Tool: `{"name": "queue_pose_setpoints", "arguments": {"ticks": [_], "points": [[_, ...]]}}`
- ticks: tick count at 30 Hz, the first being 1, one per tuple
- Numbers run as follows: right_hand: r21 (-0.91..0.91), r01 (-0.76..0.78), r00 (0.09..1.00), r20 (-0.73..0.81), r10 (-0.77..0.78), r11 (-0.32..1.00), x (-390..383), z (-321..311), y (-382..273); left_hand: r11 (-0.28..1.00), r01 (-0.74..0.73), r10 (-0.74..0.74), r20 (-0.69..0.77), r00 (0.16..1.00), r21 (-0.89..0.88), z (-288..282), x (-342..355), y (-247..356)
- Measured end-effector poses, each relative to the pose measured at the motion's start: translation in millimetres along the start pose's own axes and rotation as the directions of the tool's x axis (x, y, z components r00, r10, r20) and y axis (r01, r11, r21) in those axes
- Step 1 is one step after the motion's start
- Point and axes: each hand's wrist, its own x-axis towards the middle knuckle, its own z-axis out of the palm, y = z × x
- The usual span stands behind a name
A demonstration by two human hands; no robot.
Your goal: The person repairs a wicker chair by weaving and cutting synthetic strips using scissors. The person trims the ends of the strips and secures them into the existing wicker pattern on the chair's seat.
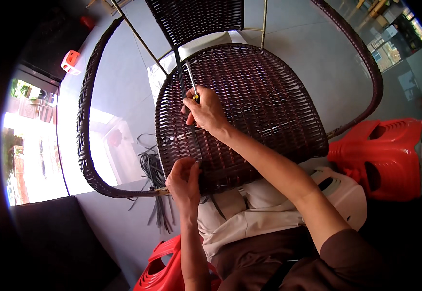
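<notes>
We see a smooth grey floor (293, 43) filling most of the space around us, with a pale sheen where daylight falls on it. At the left a wide opening (31, 140) lets in very bright light, and the street beyond it is washed out. A dark mat (51, 237) lies at the lower left. Red plastic stools stand near us, one at the right (385, 155) and one at the lower edge (165, 271). A small orange and white box (70, 61) sits by the far left wall. Shelves with goods (390, 39) show at the upper right, too blurred to make out.
</notes>
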Motion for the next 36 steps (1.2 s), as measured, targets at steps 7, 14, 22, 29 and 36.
{"name": "queue_pose_setpoints", "arguments": {"ticks": [7,14,22,29,36], "points": [[0.002,-0.023,0.999,-0.04,0.023,1.0,6.7,-1.4,-10.8,0.999,-0.01,0.008,0.046,0.999,0.045,1.3,5.3,-1.4],[0.042,-0.003,0.998,-0.068,0.006,0.999,14.5,3.4,-6.6,0.97,-0.068,0.075,-0.023,0.997,0.232,7.5,4.8,-3.3],[0.074,0.09,0.983,-0.165,-0.077,0.993,29.0,-0.8,-5.8,0.958,-0.081,0.068,0.055,0.996,0.274,9.1,9.6,0.4],[0.079,0.221,0.972,-0.104,-0.213,0.972,39.9,4.1,-38.0,0.962,-0.13,0.124,0.04,0.991,0.24,3.1,7.8,-8.8],[0.097,0.33,0.944,-0.031,-0.329,0.939,31.3,7.3,-53.2,0.996,0.003,0.004,0.079,0.997,-0.087,-5.7,7.6,-9.9]]}}
